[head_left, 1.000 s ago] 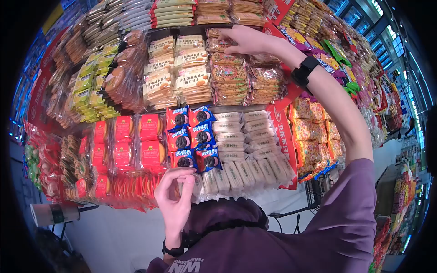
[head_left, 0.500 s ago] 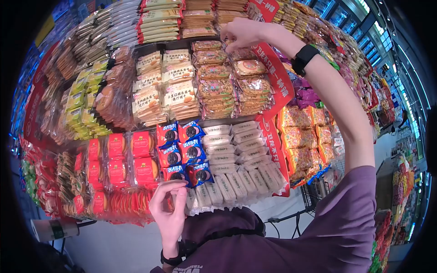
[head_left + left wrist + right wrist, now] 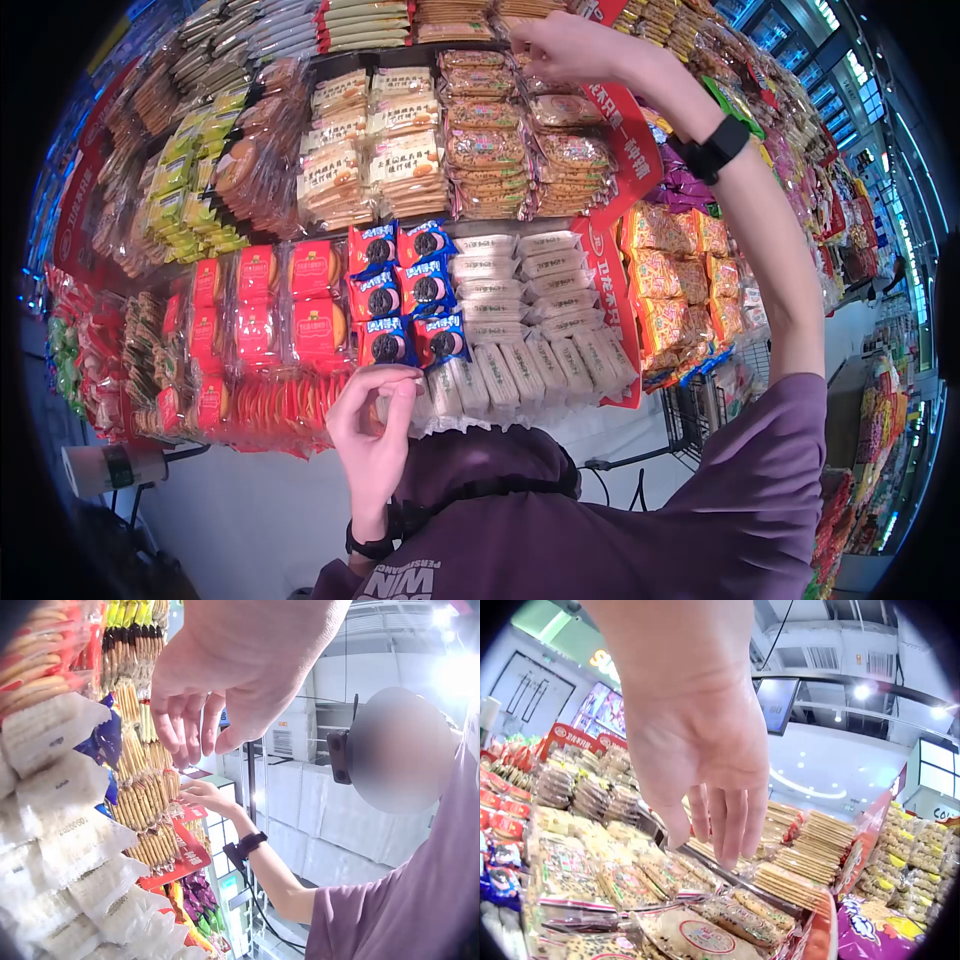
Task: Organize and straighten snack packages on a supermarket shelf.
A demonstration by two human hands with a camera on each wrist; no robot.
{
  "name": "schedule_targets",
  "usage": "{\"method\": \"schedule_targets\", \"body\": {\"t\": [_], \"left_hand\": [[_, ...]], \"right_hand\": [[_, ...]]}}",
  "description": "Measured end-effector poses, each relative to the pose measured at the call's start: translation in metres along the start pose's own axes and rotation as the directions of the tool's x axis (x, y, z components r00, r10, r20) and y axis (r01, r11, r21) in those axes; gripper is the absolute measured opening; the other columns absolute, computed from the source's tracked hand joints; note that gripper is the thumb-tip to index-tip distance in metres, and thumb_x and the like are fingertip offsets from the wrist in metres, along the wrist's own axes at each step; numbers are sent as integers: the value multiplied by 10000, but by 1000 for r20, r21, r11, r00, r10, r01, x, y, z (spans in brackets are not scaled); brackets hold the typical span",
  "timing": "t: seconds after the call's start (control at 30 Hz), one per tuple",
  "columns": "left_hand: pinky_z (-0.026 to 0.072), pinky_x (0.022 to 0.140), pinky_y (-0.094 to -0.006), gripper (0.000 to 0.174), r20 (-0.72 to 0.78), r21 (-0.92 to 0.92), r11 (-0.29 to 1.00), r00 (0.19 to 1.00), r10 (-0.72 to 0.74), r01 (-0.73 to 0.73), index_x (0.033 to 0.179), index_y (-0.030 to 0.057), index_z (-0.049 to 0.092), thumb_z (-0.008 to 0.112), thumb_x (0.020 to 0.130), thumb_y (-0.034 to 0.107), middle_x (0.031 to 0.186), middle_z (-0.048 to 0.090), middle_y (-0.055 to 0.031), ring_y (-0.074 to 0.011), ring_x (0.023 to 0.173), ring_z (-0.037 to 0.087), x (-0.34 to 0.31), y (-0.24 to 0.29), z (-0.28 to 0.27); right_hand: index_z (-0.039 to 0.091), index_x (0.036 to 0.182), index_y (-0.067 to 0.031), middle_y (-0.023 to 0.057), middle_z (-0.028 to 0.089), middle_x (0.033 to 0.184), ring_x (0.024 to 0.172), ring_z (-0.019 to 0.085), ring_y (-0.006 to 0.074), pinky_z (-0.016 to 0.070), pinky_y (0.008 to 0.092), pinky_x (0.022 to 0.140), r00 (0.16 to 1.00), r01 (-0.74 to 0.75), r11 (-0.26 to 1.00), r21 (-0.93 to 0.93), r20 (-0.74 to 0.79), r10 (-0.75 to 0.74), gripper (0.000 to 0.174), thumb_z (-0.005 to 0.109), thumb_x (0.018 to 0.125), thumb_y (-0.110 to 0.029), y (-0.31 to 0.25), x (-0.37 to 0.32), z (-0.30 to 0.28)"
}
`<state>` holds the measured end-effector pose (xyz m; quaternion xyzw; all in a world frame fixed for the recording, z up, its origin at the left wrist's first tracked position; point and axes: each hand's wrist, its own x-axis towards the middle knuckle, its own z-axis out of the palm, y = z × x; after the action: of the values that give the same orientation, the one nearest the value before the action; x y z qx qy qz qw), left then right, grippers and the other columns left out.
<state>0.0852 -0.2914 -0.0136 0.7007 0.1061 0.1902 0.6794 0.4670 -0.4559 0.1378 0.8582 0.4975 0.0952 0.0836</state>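
My right hand (image 3: pixel 572 48) reaches over the far end of the clear-wrapped seeded cracker packets (image 3: pixel 484 150). In the right wrist view its fingers (image 3: pixel 733 825) hang loosely down, thumb apart, above the sesame-topped packets (image 3: pixel 641 881), and nothing shows between them. My left hand (image 3: pixel 372 425) hovers by the near edge of the display, its thumb and forefinger bent toward each other. It is nearest the white-wrapped bars (image 3: pixel 495 375) and the blue sandwich-cookie packs (image 3: pixel 385 342). In the left wrist view the left fingers (image 3: pixel 187 724) dangle relaxed with nothing in them.
Red-labelled round cookie packs (image 3: pixel 318 325) stand at the left, and cream-labelled cracker packets (image 3: pixel 408 160) behind. A red printed divider (image 3: pixel 628 160) runs along the right side, with orange snack bags (image 3: pixel 660 280) beyond it. A wire basket (image 3: pixel 690 415) is below right.
The view has shifted back and forth over the display. My right hand has moved slightly farther out and to the right. The left hand keeps nearly the same pose.
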Motion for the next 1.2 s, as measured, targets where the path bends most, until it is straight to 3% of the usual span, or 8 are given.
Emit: {"method": "schedule_targets", "body": {"t": [0.1, 0.17, 0.23, 0.37, 0.57, 0.73, 0.9, 1.2], "left_hand": [[497, 723, -243, 58, 20, 25, 999, 999, -35, 34, 944, -35, 642, 628, 888, -24, 845, 690, -83, -115, 758, 643, -5, -5, 0], [515, 687, -231, 74, 45, -16, 996, 996, -82, 83, 965, -33, 649, 631, 898, -8, 813, 699, -77, -105, 724, 649, -9, -4, 4], [520, 679, -229, 87, 79, -48, 991, 990, -118, 122, 982, -31, 651, 630, 902, -3, 815, 698, -75, -105, 717, 651, -13, -13, 5], [520, 665, -243, 68, 139, 174, 970, 979, 148, -171, 925, -38, 646, 598, 886, -66, 956, 660, -119, -122, 729, 642, -15, -22, 7], [496, 760, -284, 102, -96, 368, 890, 941, 323, -268, 848, -16, 666, 671, 771, -83, 934, 683, -94, -169, 810, 627, -6, -13, 3], [507, 816, -369, 173, -44, 715, 654, 918, 395, -247, 957, -1, 659, 698, 788, 5, 1032, 649, -133, -284, 918, 631, 0, -23, -14], [504, 834, -386, 185, -43, 681, 697, 938, 345, -225, 986, -9, 652, 689, 810, 33, 1055, 638, -139, -298, 962, 629, -9, -29, -23], [506, 639, -290, 118, -116, 634, 758, 949, 292, -156, 957, -5, 679, 681, 839, -3, 856, 675, -108, -189, 709, 652, -22, -30, -59]], "right_hand": [[635, 1047, -8, 264, 660, 889, 860, 669, 383, 541, 428, 741, 1000, -14, 968, 251, 19, 9, 297, 670, 820, -197, -32, -42, -34], [572, 1027, 13, 167, 660, 812, 762, 653, 321, 514, 384, 712, 988, 135, 957, 258, -107, -110, 209, 651, 857, -81, -49, -77, -21], [573, 1038, 11, 162, 662, 838, 763, 654, 328, 516, 394, 708, 999, 20, 951, 307, 37, -33, 189, 625, 860, -22, -71, -105, -9], [576, 1019, 11, 205, 638, 919, 880, 624, 368, 500, 448, 747, 986, -91, 818, 568, 167, -7, 213, 640, 834, -75, -140, -156, 3], [570, 1130, -50, 151, 618, 1096, 1039, 589, 319, 464, 422, 905, 991, 121, 825, 552, -19, -133, 305, 627, 894, -234, -192, -173, 61], [558, 1122, -52, 150, 627, 980, 958, 602, 349, 471, 442, 839, 982, 67, 818, 572, 108, -157, 309, 584, 915, -280, -207, -152, 80], [559, 1077, -30, 173, 623, 865, 890, 609, 365, 467, 472, 790, 945, 118, 812, 572, 186, -268, 275, 547, 919, -255, -215, -134, 90], [583, 1141, -44, 164, 644, 983, 988, 590, 345, 457, 441, 855, 981, -46, 844, 534, 184, -63, 306, 589, 914, -250, -223, -149, 60]]}}
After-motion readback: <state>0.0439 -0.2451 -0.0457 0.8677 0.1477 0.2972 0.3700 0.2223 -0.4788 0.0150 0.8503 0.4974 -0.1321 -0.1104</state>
